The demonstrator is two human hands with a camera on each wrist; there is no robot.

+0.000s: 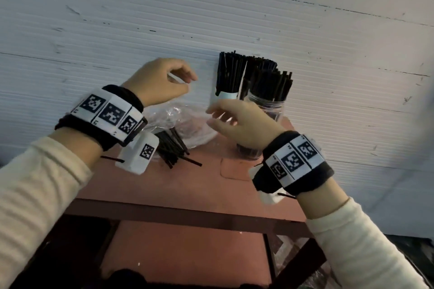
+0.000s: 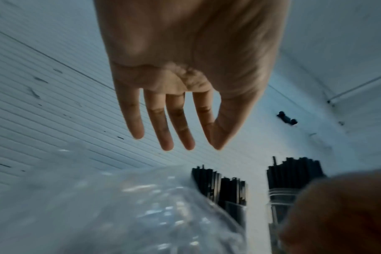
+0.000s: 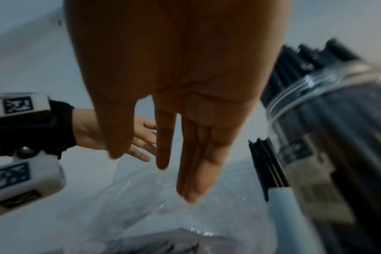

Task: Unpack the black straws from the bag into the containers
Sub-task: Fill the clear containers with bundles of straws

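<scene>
A crumpled clear plastic bag (image 1: 185,124) lies on the red-brown table (image 1: 187,183), and a pile of loose black straws (image 1: 172,148) spills from its near end. My left hand (image 1: 187,82) hovers above the bag's far left side with relaxed fingers (image 2: 166,144) and holds nothing. My right hand (image 1: 213,115) hangs over the bag's right edge, its fingers (image 3: 191,189) straight and pointing down at the plastic (image 3: 141,206). Just behind it stand a white cup with a blue rim (image 1: 226,96) and a clear jar (image 1: 270,105), both packed with upright black straws (image 1: 272,82).
A white ribbed wall (image 1: 305,30) rises right behind the table. The table is narrow, with a dark frame and a lower shelf (image 1: 187,246) beneath. Its front half in front of the straw pile is bare.
</scene>
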